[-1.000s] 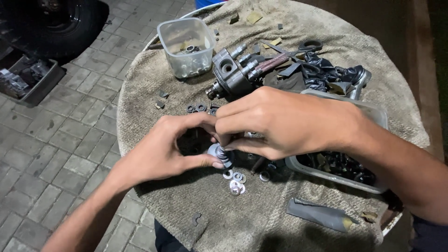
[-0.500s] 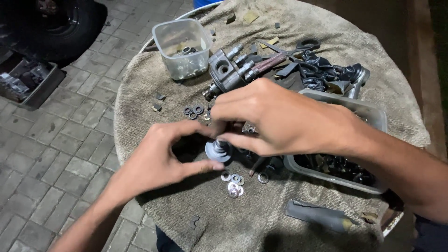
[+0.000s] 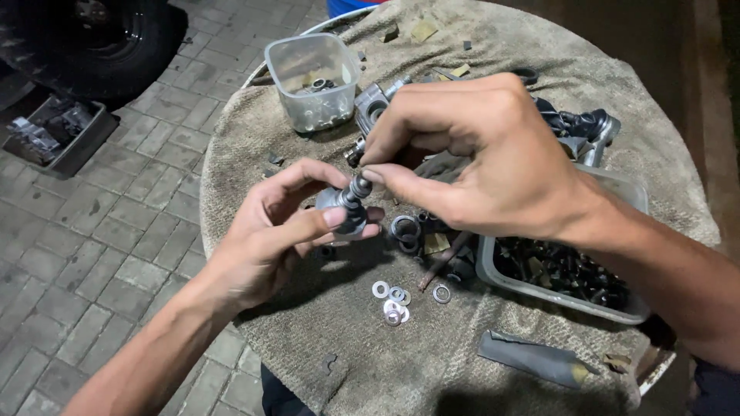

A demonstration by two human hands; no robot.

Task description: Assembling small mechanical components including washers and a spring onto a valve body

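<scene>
Lifted off the cloth, the metal fitting (image 3: 348,204) stands upright, both hands' fingers pinching it.

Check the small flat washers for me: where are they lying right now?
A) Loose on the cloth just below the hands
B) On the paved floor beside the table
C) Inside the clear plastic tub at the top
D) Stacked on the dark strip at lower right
A: the washers lie in a loose cluster on the cloth, below the left hand and right hand, which hold a small metal part.
</scene>
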